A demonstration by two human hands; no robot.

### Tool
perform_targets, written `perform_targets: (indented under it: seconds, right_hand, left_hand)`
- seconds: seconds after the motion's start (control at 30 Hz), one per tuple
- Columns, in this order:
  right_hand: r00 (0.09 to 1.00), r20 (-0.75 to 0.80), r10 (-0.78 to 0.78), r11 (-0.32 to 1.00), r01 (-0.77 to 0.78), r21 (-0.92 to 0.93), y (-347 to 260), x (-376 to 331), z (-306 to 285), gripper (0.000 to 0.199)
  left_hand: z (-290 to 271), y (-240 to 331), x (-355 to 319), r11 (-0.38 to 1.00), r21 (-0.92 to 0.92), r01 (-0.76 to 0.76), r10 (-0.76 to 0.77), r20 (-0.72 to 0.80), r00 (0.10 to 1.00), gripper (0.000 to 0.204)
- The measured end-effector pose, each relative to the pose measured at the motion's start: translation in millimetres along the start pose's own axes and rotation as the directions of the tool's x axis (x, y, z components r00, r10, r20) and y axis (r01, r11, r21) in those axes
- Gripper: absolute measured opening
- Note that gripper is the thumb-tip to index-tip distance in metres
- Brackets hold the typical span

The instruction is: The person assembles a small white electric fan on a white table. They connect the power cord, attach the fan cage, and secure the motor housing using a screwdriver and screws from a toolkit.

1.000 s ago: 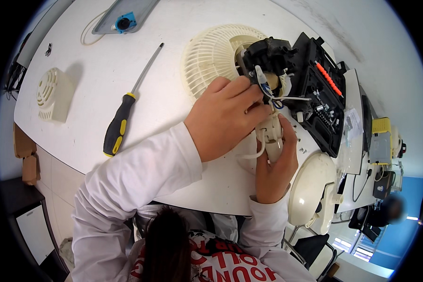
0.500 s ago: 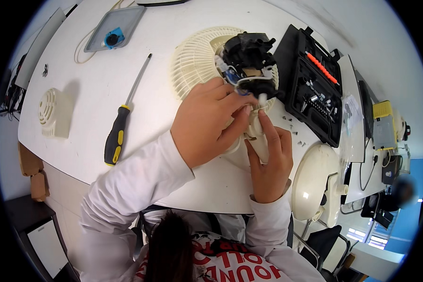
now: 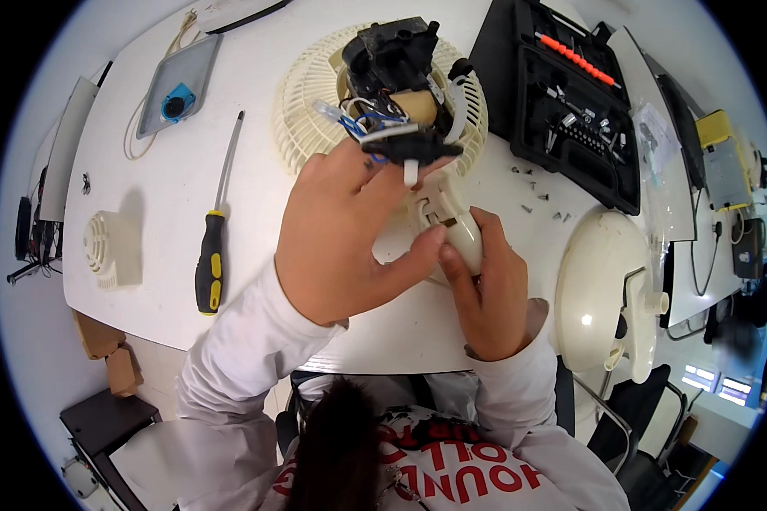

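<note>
Take the cream fan grille (image 3: pixel 302 102) as your landmark on the bench (image 3: pixel 375 341). The black motor assembly (image 3: pixel 389 61) sits on it, with blue and white wires (image 3: pixel 355 126) at its near side. Just on your side of the grille, your right hand (image 3: pixel 496 285) pinches the cream neck piece (image 3: pixel 464 240) between thumb and fingers. Your left hand (image 3: pixel 337 226) lies beside it, thumb out against the neck piece; its fingertips go behind the motor's black bracket (image 3: pixel 409 146), so you cannot tell whether they grip anything. Left of the grille lie the screwdriver (image 3: pixel 210 260) and a grey tray (image 3: pixel 200 64) holding a blue part (image 3: pixel 177 102); to its right, the open toolbox (image 3: pixel 588 191); nearer you on that side, loose screws (image 3: pixel 527 209) and the round cream base (image 3: pixel 586 281).
</note>
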State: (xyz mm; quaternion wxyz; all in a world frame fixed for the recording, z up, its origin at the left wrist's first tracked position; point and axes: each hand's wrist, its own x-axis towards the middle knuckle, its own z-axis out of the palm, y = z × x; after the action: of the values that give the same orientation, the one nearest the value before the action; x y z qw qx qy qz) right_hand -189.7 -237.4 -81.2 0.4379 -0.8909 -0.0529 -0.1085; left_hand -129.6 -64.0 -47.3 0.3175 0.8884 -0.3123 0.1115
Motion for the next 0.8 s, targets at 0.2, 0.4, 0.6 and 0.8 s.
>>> perform_targets:
  seconds: [0.2,0.4,0.6,0.8]
  right_hand:
    - [0.996,0.057,0.07,0.981,-0.079,0.176,-2.2,0.6,-0.1,0.036]
    - [0.983,0.136,0.12,0.953,-0.153,0.26,-6.9,1.6,-7.1,0.034]
    - [0.977,0.156,0.145,0.937,-0.186,0.295,-7.8,1.0,-9.5,0.031]
    - [0.991,0.085,0.1,0.957,-0.119,0.263,-3.9,1.4,-5.0,0.032]
  left_hand:
    - [10.5,-4.9,3.9,0.985,-0.065,-0.161,0.157,-0.06,0.986,0.056]
    - [14.8,-8.4,3.4,0.971,-0.131,-0.2,0.196,-0.043,0.98,0.061]
    - [12.8,-5.1,0.8,0.989,-0.07,-0.131,0.133,0.031,0.991,0.064]
    - [7.4,6.0,0.7,0.995,-0.102,-0.011,0.016,0.052,0.999,0.055]
